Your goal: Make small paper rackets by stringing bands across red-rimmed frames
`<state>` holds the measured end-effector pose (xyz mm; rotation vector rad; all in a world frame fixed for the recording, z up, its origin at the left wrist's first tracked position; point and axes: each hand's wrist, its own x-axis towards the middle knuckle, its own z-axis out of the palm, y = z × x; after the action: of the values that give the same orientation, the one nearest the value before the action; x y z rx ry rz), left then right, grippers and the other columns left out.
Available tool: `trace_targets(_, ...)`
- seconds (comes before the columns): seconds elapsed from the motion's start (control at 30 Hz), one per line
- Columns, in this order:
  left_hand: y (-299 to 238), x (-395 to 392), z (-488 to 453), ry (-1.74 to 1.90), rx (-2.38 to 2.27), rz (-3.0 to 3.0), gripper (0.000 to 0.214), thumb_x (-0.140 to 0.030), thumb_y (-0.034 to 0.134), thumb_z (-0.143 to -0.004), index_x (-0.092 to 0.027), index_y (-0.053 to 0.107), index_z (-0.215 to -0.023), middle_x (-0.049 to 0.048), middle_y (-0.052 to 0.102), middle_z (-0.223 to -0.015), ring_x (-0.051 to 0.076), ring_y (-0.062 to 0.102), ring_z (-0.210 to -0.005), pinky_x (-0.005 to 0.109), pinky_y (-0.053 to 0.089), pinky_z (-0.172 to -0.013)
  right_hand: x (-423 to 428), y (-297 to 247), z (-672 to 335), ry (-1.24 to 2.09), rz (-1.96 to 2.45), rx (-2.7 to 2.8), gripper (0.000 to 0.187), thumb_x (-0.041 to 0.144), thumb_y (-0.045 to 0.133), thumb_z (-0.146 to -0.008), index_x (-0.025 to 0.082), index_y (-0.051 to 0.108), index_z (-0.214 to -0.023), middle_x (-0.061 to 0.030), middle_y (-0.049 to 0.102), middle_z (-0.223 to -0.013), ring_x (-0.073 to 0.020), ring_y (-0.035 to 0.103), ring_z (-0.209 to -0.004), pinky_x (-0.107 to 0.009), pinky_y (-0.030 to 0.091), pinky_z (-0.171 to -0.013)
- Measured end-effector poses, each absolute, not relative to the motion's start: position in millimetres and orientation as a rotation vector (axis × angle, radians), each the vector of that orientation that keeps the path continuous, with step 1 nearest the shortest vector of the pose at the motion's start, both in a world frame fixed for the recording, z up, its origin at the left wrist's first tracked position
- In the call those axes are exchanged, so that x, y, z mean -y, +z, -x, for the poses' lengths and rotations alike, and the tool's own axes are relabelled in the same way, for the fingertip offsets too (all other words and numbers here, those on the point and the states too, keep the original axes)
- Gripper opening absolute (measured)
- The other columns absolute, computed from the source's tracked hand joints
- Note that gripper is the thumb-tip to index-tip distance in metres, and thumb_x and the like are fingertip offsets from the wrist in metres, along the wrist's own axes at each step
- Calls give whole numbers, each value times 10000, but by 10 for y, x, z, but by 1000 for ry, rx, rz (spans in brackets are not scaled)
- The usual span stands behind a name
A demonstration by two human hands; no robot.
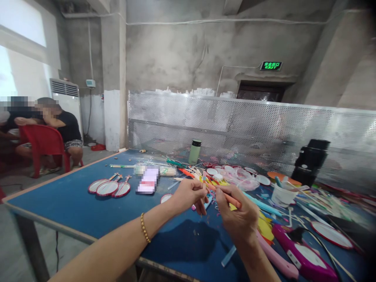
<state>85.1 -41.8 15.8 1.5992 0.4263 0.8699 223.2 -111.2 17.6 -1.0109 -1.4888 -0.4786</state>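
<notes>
Above the blue table, my left hand (188,196) pinches a small flat stick (204,177) upright between thumb and fingers; coloured bands show on it. My right hand (242,213) is closed around an orange pen-like tool (232,199), whose tip points toward the stick and my left fingers. I cannot make out whether the tip touches the stick. Behind both hands lies a heap of colourful strips and pieces (216,182). Left of my left hand, several round red-rimmed paddles (108,188) with short handles lie overlapping near a phone (148,181).
A green bottle (194,152) stands at the back, before a perforated metal screen (176,117). To the right are a white cup (283,196) of tools, a purple device (305,252) and a black stand (311,162). People sit near a red chair (45,143) at far left.
</notes>
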Motion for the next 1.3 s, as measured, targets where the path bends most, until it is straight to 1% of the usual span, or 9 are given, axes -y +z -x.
trace_targets(0.23, 166, 429, -853, 864, -428, -1591, 205, -356, 576, -728, -158, 544, -687, -5, 566, -500, 159, 599, -430, 235, 431, -420, 1133, 227, -2165, -447, 937, 1529, 134, 193, 582, -871, 194, 672, -772, 26, 652, -653, -94, 587, -554, -199, 459, -535)
trace_targets(0.37, 166, 422, -851, 857, -433, -1604, 187, -335, 558, -730, -159, 538, -672, 0, 566, -485, 159, 601, -430, 229, 427, -418, 1126, 212, -2182, -445, 970, 1512, 125, 207, 591, -867, 197, 679, -780, 25, 656, -655, -98, 589, -550, -204, 458, -524)
trace_targets(0.57, 172, 435, -843, 867, -438, -1612, 217, -365, 567, -741, -154, 552, -692, 0, 582, -543, 147, 605, -438, 215, 413, -406, 1116, 200, -2219, -481, 1026, 1476, 149, 236, 579, -871, 197, 672, -760, 1, 673, -674, -135, 628, -615, -241, 475, -572)
trace_targets(0.7, 172, 436, -843, 874, -437, -1608, 212, -359, 573, -740, -152, 556, -696, 5, 590, -568, 153, 609, -446, 228, 424, -418, 1123, 208, -2221, -492, 1015, 1467, 135, 227, 587, -863, 198, 674, -765, 5, 676, -676, -130, 630, -610, -235, 476, -582)
trace_targets(0.83, 168, 432, -845, 866, -446, -1614, 181, -323, 556, -735, -153, 547, -674, 3, 581, -543, 152, 600, -434, 223, 410, -419, 1125, 208, -2222, -488, 1003, 1458, 129, 226, 591, -864, 200, 675, -770, 5, 678, -682, -132, 631, -618, -233, 482, -597)
trace_targets(1.03, 153, 417, -846, 867, -431, -1607, 214, -358, 576, -754, -149, 556, -708, 16, 613, -583, 150, 609, -445, 220, 411, -416, 1112, 194, -2232, -477, 981, 1473, 126, 228, 589, -869, 200, 674, -781, 4, 674, -692, -128, 625, -620, -237, 481, -598)
trace_targets(1.2, 155, 419, -842, 868, -432, -1615, 214, -355, 575, -752, -149, 565, -696, -1, 575, -526, 157, 607, -439, 226, 422, -416, 1112, 186, -2237, -468, 1000, 1490, 125, 224, 596, -866, 204, 671, -769, 11, 667, -682, -127, 621, -623, -240, 472, -591)
trace_targets(1.3, 163, 428, -840, 866, -427, -1611, 201, -343, 566, -751, -152, 557, -690, 2, 584, -537, 152, 606, -441, 228, 434, -425, 1112, 192, -2232, -472, 985, 1475, 122, 222, 592, -869, 204, 673, -779, 7, 674, -693, -131, 626, -626, -245, 482, -601)
